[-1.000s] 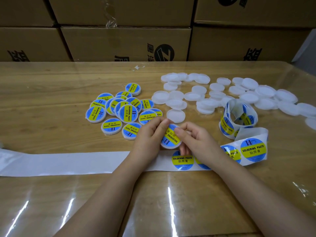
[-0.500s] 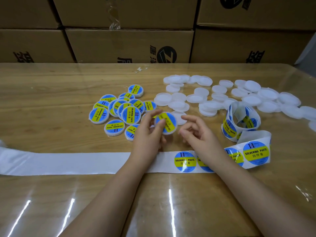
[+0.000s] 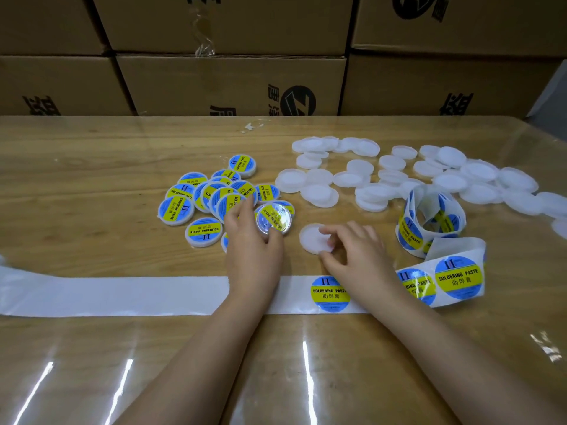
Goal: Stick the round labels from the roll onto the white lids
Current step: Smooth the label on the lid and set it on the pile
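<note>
My left hand (image 3: 251, 246) holds a freshly labelled lid (image 3: 274, 217) by its edge, at the near side of the pile of labelled lids (image 3: 211, 194). My right hand (image 3: 356, 250) grips a bare white lid (image 3: 313, 239) lying on the table, fingers on its right rim. Several more plain white lids (image 3: 399, 176) are scattered behind it. The label strip (image 3: 329, 294) runs under both wrists, with a blue-and-yellow round label between my hands. The coiled roll (image 3: 429, 222) stands to the right.
Empty white backing paper (image 3: 107, 296) stretches left along the table (image 3: 76, 179), which is wood under clear plastic film. Stacked cardboard boxes (image 3: 230, 84) wall off the far edge.
My left hand carried the labelled lid up and left to the labelled pile. My right hand left that lid and took hold of a bare white lid.
</note>
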